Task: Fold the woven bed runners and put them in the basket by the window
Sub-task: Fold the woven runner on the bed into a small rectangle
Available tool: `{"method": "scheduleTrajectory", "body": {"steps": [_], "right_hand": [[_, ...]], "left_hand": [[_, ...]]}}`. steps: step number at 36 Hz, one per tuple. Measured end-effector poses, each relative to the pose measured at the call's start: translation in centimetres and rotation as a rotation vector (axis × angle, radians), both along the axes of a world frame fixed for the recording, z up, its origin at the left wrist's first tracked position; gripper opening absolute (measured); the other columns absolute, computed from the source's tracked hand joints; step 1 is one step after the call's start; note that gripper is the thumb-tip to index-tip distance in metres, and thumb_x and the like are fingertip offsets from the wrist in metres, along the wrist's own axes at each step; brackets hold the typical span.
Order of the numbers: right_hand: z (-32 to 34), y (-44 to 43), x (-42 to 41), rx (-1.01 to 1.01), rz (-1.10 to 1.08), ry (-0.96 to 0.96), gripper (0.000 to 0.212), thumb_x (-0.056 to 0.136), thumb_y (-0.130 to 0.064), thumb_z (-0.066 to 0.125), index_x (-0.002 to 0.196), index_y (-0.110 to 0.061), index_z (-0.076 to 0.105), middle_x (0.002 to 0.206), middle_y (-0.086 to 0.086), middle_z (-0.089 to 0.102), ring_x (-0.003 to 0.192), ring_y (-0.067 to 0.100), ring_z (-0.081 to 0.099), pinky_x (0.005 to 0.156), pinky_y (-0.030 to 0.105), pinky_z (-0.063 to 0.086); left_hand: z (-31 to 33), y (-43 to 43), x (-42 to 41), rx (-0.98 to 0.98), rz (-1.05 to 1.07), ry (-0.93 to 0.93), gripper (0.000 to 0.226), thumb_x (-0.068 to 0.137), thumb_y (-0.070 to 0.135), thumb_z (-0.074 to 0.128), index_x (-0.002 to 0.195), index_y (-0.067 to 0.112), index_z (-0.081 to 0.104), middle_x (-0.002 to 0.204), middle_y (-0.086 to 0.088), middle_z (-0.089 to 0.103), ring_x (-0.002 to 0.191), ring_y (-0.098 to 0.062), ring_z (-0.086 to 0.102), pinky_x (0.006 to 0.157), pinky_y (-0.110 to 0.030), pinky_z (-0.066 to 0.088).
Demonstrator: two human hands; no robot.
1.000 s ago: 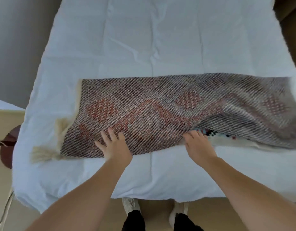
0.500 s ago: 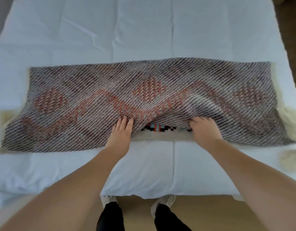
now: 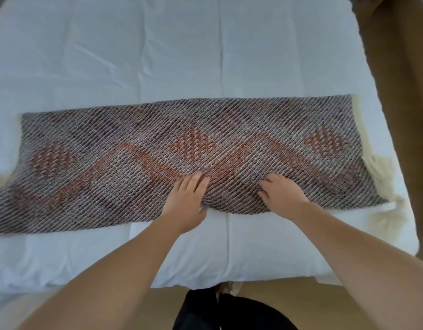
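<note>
The woven bed runner [image 3: 110,163], grey-brown with red diamonds and a zigzag line, lies across the white bed [image 3: 158,55], doubled lengthwise. My left hand [image 3: 187,198] and my right hand [image 3: 280,194] rest on its near edge at the middle, a hand's width apart. Fingers lie on top and the thumbs are tucked at the edge, gripping the upper layer. The cloth puckers into a small hump between them. No basket is in view.
Cream fringe tassels [image 3: 381,177] stick out at the runner's right end, near the bed's right edge. A brown surface [image 3: 400,91] runs along the right of the bed. My legs in black trousers [image 3: 220,313] stand at the bed's foot on a wooden floor.
The lifted near edge, which showed a coloured underside half a second ago, has come down flat. My hands have moved closer together and the view has shifted right along the runner.
</note>
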State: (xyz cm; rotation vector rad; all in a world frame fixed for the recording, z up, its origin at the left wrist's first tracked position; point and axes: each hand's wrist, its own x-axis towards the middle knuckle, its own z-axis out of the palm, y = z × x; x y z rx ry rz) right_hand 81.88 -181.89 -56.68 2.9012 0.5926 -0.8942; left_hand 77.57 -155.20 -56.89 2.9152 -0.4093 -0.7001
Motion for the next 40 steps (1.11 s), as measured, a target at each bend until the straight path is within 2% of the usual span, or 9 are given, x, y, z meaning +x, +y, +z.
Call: {"method": "scheduleTrajectory", "body": {"steps": [5,12,16,20,24,27,29,33,40], "right_hand": [[0.4,1.3,0.1,-0.035,0.159,0.101,0.065,0.097,-0.057,0.033,0.152,-0.022,0.025,0.158,0.01,0.02,0.143,0.03,0.023,0.117,0.045,0.019],[-1.8,2.0,2.0,0.034,0.158,-0.012,0.061,0.1,-0.051,0.031,0.151,-0.019,0.022,0.16,0.013,0.013,0.147,0.031,0.012,0.119,0.046,0.011],[-3.1,0.8,3.8,0.025,0.193,-0.017,0.064,0.1,-0.053,0.021,0.154,-0.02,0.01,0.162,0.013,-0.002,0.149,0.03,-0.004,0.12,0.048,0.003],[-3.6,0.0,4.9,-0.017,0.228,-0.029,0.07,0.098,-0.057,0.012,0.155,-0.02,-0.004,0.16,0.015,-0.015,0.148,0.031,-0.013,0.12,0.05,-0.001],[-3.8,0.1,7.4,-0.003,0.227,-0.077,0.072,0.096,-0.059,0.005,0.153,-0.019,-0.011,0.159,0.016,-0.021,0.147,0.033,-0.017,0.119,0.052,-0.002],[-4.4,1.4,10.3,0.026,0.191,-0.13,0.072,0.097,-0.059,0.007,0.154,-0.02,-0.011,0.159,0.015,-0.02,0.147,0.032,-0.016,0.119,0.052,-0.002],[-5.1,2.4,12.4,0.042,0.166,-0.166,0.073,0.096,-0.061,0.007,0.154,-0.02,-0.01,0.16,0.014,-0.018,0.147,0.032,-0.015,0.119,0.052,-0.004],[-6.5,1.5,15.8,0.028,0.152,-0.231,0.076,0.094,-0.064,0.006,0.154,-0.019,-0.007,0.161,0.011,-0.014,0.148,0.029,-0.014,0.119,0.05,-0.008],[-7.7,-8.1,20.0,-0.035,0.065,-0.299,0.081,0.091,-0.064,0.0,0.154,-0.014,-0.003,0.162,0.012,-0.007,0.149,0.028,-0.007,0.12,0.048,-0.005]], "left_hand": [[-1.3,-2.6,-0.1,0.082,0.007,-0.029,0.071,0.09,0.051,0.047,0.147,0.023,0.017,0.152,-0.004,0.022,0.139,-0.026,0.022,0.115,-0.046,0.015],[-2.0,-4.4,0.6,-0.002,0.091,-0.041,0.048,0.09,0.027,0.048,0.137,0.024,0.04,0.14,0.004,0.042,0.123,-0.022,0.041,0.103,-0.036,0.031],[-1.9,-4.0,-0.1,-0.018,0.192,-0.014,0.052,0.089,0.007,0.047,0.138,0.023,0.04,0.143,0.006,0.038,0.124,-0.019,0.039,0.099,-0.03,0.037],[-1.8,-3.8,-2.3,-0.161,0.095,0.048,0.058,0.085,0.003,0.044,0.139,0.023,0.044,0.144,0.008,0.039,0.127,-0.016,0.039,0.102,-0.029,0.037],[-1.7,-3.0,-1.2,-0.36,0.192,-0.213,0.048,0.079,0.018,0.041,0.122,0.013,0.062,0.128,-0.003,0.059,0.114,-0.024,0.054,0.097,-0.044,0.047],[-2.2,-2.6,2.3,-0.148,0.467,-0.182,0.057,0.096,0.037,0.026,0.148,0.013,0.029,0.157,-0.008,0.022,0.145,-0.027,0.016,0.12,-0.044,0.011],[-3.6,-3.3,4.2,-0.005,0.476,-0.08,0.068,0.097,0.051,0.017,0.152,0.014,0.004,0.161,-0.009,-0.003,0.147,-0.025,-0.008,0.119,-0.043,-0.005],[-6.3,-7.6,5.6,0.079,0.42,-0.07,0.078,0.092,0.06,0.007,0.151,0.012,-0.007,0.159,-0.015,-0.011,0.146,-0.03,-0.013,0.117,-0.053,-0.006],[-8.2,-17.7,7.6,-0.013,0.358,-0.12,0.079,0.093,0.059,0.008,0.147,0.005,-0.013,0.157,-0.02,-0.013,0.145,-0.034,-0.016,0.116,-0.052,-0.012]]}}
